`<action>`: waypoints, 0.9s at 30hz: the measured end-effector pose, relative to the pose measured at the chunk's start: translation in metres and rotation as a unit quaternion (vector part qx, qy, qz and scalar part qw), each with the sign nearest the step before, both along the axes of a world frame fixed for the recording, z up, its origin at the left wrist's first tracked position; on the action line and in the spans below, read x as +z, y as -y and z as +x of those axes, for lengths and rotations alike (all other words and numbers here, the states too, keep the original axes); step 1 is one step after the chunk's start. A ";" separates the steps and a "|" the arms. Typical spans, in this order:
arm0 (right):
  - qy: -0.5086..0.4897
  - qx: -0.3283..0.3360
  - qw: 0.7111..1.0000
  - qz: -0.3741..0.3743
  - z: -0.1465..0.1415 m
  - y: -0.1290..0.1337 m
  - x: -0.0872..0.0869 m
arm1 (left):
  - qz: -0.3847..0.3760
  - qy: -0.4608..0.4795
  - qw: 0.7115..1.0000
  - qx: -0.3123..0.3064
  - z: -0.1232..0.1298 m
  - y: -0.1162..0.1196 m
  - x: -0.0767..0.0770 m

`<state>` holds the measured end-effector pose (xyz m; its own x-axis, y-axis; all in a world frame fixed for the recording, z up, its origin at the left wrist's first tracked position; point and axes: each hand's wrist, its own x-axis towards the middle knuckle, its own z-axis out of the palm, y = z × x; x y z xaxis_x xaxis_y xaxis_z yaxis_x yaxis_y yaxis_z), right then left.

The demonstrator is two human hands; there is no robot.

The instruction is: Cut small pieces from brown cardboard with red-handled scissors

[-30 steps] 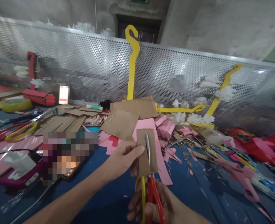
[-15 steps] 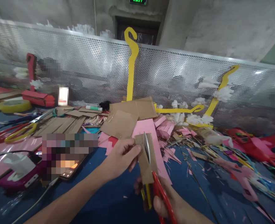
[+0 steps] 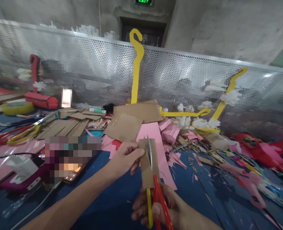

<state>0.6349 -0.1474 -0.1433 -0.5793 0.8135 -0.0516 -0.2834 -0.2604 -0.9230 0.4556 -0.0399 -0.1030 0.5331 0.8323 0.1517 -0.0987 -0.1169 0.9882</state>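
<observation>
A narrow strip of brown cardboard (image 3: 146, 174) is pinched along its left edge between the thumb and fingers of my left hand (image 3: 128, 156). My right hand (image 3: 166, 204) grips a pair of scissors (image 3: 161, 201) with red and yellow handles. Their metal blades point away from me and lie along the strip, with cardboard on both sides of them. One yellow handle loop shows below the strip's near end. Behind the strip, a pink sheet (image 3: 153, 131) lies on the blue table (image 3: 103, 198), under two larger brown cardboard pieces (image 3: 124, 126).
Yellow hook-shaped cutouts (image 3: 136, 73) stand before a perforated metal screen (image 3: 95, 70). At left are more scissors (image 3: 23, 135), yellow tape (image 3: 18, 108), a phone (image 3: 75, 172) and a purple power strip (image 3: 21, 183). A pink glue gun (image 3: 247, 182) and paper scraps lie right.
The scissors have swung to a more upright angle along the strip, and their yellow handle has spread away from the red one. My left hand keeps its pinch on the cardboard.
</observation>
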 end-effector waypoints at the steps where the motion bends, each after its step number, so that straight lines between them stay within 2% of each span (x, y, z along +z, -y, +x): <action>1: 0.000 0.002 1.000 -0.002 0.000 0.000 0.000 | 0.000 -0.001 1.000 -0.002 0.000 0.000 -0.001; 11: 0.020 -0.003 1.000 0.000 -0.006 0.002 -0.005 | -0.011 0.005 1.000 0.003 0.002 0.004 -0.001; 17: -0.011 -0.013 1.000 -0.017 -0.006 -0.002 -0.009 | -0.025 0.023 0.999 0.029 0.002 0.005 0.001; 23: -0.047 -0.011 0.998 -0.031 -0.004 -0.005 -0.012 | -0.040 0.078 0.992 0.088 0.000 -0.005 0.005; 27: -0.021 -0.062 0.998 0.023 0.005 -0.012 -0.011 | -0.052 0.153 0.972 0.170 -0.009 -0.019 0.006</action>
